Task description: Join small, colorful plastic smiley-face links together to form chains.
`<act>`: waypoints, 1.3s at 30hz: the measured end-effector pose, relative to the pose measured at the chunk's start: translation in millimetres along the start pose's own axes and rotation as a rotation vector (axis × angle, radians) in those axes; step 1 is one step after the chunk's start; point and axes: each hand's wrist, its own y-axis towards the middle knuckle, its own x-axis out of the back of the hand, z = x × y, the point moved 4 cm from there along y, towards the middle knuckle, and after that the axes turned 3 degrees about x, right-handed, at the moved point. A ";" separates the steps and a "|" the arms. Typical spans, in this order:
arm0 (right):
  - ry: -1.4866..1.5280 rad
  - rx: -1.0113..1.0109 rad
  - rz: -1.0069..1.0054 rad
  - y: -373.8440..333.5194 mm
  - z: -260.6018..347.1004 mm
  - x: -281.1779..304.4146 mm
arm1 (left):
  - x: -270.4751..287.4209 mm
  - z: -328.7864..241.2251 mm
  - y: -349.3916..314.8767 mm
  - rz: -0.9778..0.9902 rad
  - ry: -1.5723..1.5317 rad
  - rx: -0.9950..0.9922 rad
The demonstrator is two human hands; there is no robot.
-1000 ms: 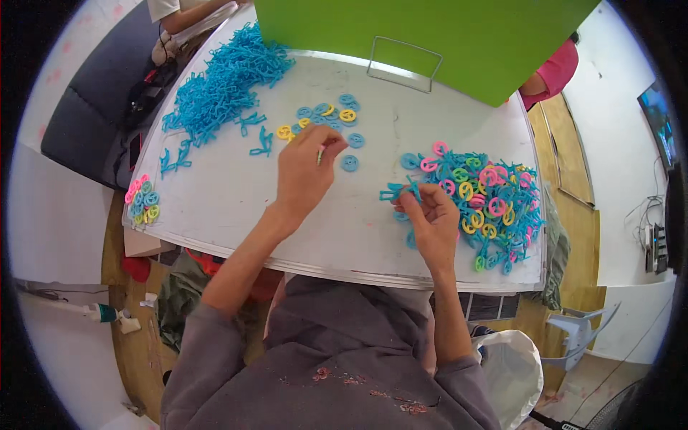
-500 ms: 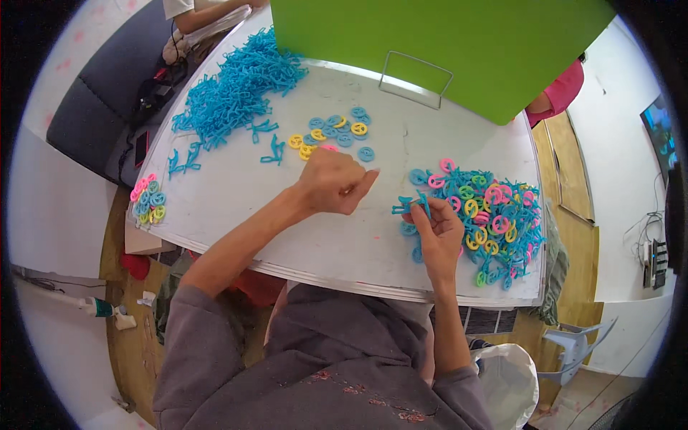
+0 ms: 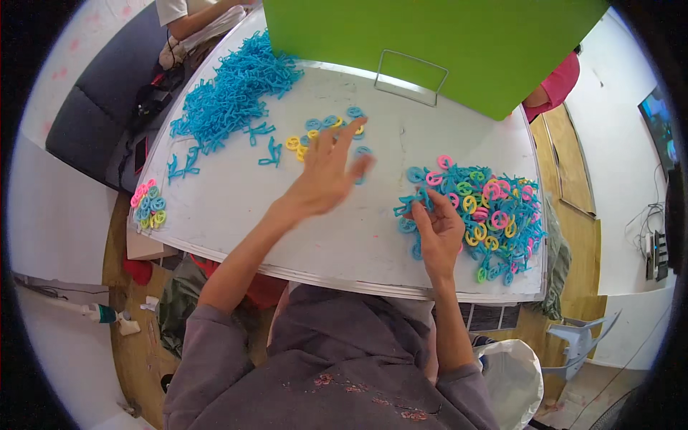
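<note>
White worktop (image 3: 337,247), one, bearing blue pieces and coloured discs; landmark: the green panel (image 3: 430,46), standing at the far side, with a wire handle (image 3: 439,87) at its lower edge. Left hand (image 3: 320,183), in front of the green panel's left part: grip released, fingers spread and partly blurred, reaching over a scatter of blue and yellow discs (image 3: 329,121); whether the fingertips touch any cannot be told. Right hand (image 3: 442,233), farther in front of the green panel: grip pinching a blue piece (image 3: 405,205) between thumb and fingers, beside a mixed pile (image 3: 498,215) of blue pieces with pink, yellow, green and blue rings, in front of the panel's right half. Heap of blue pieces (image 3: 229,93), large, left of the green panel. Loose blue pieces (image 3: 271,153), several, nearer the wearer than that heap. Ring cluster (image 3: 146,203), small, pink, blue and yellow-green, left of the green panel and well apart from it.
</note>
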 end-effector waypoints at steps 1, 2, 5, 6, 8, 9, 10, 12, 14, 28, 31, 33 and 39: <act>-0.001 0.001 -0.003 0.2 -2.1 3.2 | -3.0 -1.8 -3.4 -0.150 0.570 -0.176; 0.020 0.012 0.022 0.2 -5.7 5.9 | -8.7 -3.1 -7.4 -0.301 1.140 -0.353; 0.041 0.039 0.089 2.2 -3.9 4.7 | -13.2 23.3 -7.9 -0.109 1.106 -0.264; 0.039 0.055 0.130 3.0 -2.3 2.3 | -12.5 27.7 -8.6 -0.111 1.108 -0.262; 0.084 0.028 0.121 1.9 -3.6 1.1 | -12.6 29.1 -9.2 -0.130 1.050 -0.265; 0.130 0.002 0.115 1.2 -4.7 -0.1 | -11.6 28.5 -9.4 -0.130 1.050 -0.264; 0.129 0.004 0.113 1.3 -5.9 0.2 | -11.2 23.4 -7.6 -0.113 1.004 -0.266; 0.012 0.002 0.103 1.0 -10.1 1.8 | -13.9 10.0 -7.7 -0.096 0.956 -0.270; -0.067 0.014 0.107 0.1 -5.0 0.8 | -15.3 -6.7 -15.1 -0.145 0.425 -0.052; -0.375 0.093 0.245 -5.1 6.3 -12.0 | -36.5 13.4 -44.2 -0.148 -0.307 0.171; -0.354 0.000 0.237 -5.2 -0.6 -13.1 | -38.2 11.9 -46.4 -0.160 -0.257 0.130; -0.230 -0.079 0.224 -6.9 -4.3 -12.6 | -39.1 10.5 -46.7 -0.158 -0.245 0.130; -0.316 -0.017 0.189 -11.5 0.9 -14.2 | -39.4 23.3 -47.2 -0.066 -0.617 0.329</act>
